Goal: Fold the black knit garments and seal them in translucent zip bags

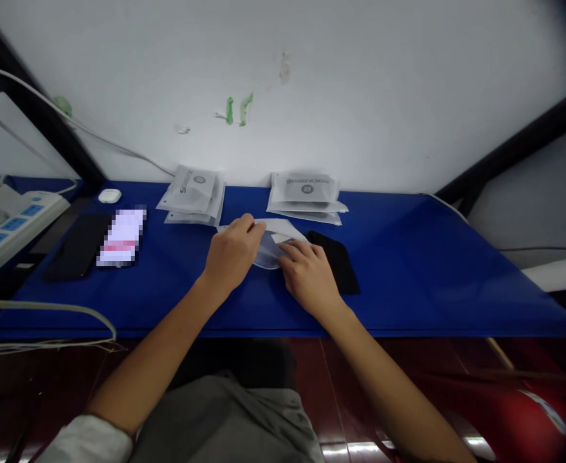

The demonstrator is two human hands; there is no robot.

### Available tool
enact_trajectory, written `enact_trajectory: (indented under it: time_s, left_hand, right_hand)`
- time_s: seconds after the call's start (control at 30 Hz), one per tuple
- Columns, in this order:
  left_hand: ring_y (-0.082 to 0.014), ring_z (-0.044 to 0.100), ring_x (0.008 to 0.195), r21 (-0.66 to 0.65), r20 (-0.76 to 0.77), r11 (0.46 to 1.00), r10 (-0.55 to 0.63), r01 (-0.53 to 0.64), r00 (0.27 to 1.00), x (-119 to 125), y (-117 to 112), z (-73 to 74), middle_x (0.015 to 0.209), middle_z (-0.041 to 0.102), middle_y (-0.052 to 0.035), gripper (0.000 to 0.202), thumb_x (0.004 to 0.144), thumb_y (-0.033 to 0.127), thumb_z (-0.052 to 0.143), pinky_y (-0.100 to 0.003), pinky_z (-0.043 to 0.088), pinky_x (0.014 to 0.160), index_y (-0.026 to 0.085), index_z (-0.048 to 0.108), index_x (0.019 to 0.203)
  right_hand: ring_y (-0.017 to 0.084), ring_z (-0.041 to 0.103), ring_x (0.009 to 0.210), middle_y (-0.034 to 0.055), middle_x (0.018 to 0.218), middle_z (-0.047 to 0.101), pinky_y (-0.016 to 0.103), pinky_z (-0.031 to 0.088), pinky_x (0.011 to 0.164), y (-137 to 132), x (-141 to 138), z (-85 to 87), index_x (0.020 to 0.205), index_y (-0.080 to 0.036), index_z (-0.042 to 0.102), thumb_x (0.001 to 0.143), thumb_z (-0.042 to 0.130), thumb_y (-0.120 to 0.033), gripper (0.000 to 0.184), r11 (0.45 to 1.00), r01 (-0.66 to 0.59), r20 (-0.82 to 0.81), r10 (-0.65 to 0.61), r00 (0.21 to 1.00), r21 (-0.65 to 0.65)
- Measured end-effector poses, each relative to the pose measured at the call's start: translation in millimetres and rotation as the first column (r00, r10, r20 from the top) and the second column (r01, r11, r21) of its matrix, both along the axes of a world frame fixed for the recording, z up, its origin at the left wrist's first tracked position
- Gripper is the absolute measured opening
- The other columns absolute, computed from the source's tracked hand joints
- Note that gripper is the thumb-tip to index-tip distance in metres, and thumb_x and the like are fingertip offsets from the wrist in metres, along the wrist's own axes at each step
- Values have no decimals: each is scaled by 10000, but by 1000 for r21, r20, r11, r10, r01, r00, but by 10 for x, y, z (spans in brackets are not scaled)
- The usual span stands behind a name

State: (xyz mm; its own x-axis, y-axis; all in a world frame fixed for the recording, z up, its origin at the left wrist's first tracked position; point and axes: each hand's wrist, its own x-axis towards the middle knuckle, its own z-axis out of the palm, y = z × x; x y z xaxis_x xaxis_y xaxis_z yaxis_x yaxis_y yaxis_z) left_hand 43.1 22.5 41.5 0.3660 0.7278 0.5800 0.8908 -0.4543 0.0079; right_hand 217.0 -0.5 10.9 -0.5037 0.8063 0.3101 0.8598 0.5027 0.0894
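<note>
A frosted plastic bag [267, 254] is held just above the blue table, its mouth spread apart. My left hand [235, 249] is closed, pinching the bag's upper left edge between thumb and fingers. On the other side, my right hand [309, 273] curls its fingers onto the bag's right edge. A small white card [280, 238] shows at the opening beside those right fingertips; whether they touch it I cannot tell. Under and beside the right hand lies a flat black item [341, 263], partly covered, its kind unclear.
Two stacks of printed frosted bags, a left stack [196, 193] and a right stack [307, 193], lie along the white wall [360, 96]. At left are a lit phone [123, 238], a dark phone [78, 247], a white earbud case [110, 195] and a power strip [17, 225] with cables.
</note>
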Motion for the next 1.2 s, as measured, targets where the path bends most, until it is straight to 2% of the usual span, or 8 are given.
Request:
enact_trajectory:
  time_s: [0.13,0.27,0.37,0.53,0.7,0.87,1.07,1.2]
  left_hand:
    - [-132,572,701,-10,-49,1000,-27,26,998,10,49,-70,805,611,-27,243,948,155,433,-233,356,514,171,666,883]
    - [-128,563,681,0,-57,999,-45,45,997,-56,68,-138,803,610,-32,259,943,122,421,-228,354,494,167,672,896]
    - [-119,553,656,25,-49,999,-44,46,998,-81,89,-167,786,607,-34,276,948,126,413,-218,348,479,162,680,887]
    - [-109,542,627,48,-49,997,-55,57,997,-65,134,-183,781,610,-34,280,944,123,418,-214,354,477,159,689,884]
    - [-116,548,628,33,-64,999,-41,44,997,-68,182,-188,786,610,-37,271,931,111,430,-221,353,476,164,694,897]
    - [-129,555,638,7,-50,1000,-25,26,998,-81,244,-162,801,610,-44,262,920,104,439,-236,368,499,157,695,905]
    - [-134,552,647,-17,12,1000,-22,22,1000,-104,297,-155,814,603,-46,255,927,126,436,-246,387,529,165,685,894]
    - [-138,561,663,-5,51,1000,-18,18,999,-119,334,-144,810,601,-48,263,941,152,426,-251,405,551,168,683,887]
  right_hand:
    - [274,562,1086,105,1140,684,417,422,869,47,55,27,918,-165,704,889,503,-170,203,999,-48,-119,50,992,22]
    - [225,627,940,81,1012,712,369,473,807,-35,129,63,935,-178,692,915,515,-257,195,983,-30,-327,89,941,181]
    - [255,624,992,120,1077,690,399,489,820,-97,252,61,1011,-167,679,909,514,-287,227,951,183,-433,-60,899,250]
    - [347,567,1144,195,1275,593,515,476,901,-110,499,-81,1151,-125,632,912,490,-408,396,933,351,-336,-307,890,78]
    - [353,524,1212,204,1305,573,529,454,964,-119,590,-222,1274,-105,549,922,446,-454,506,957,283,-224,-291,930,-68]
    - [341,524,1200,185,1278,586,537,436,996,-181,516,-235,1292,-116,529,911,466,-441,505,979,189,-273,-203,940,-78]
    - [333,475,1269,141,1250,599,628,303,1083,-292,309,-275,1311,-179,503,903,488,-443,486,996,39,-336,-64,940,-80]
    - [323,479,1270,166,1261,579,603,323,1085,-316,205,-259,1321,-158,499,906,493,-423,493,995,-41,-342,6,940,-96]
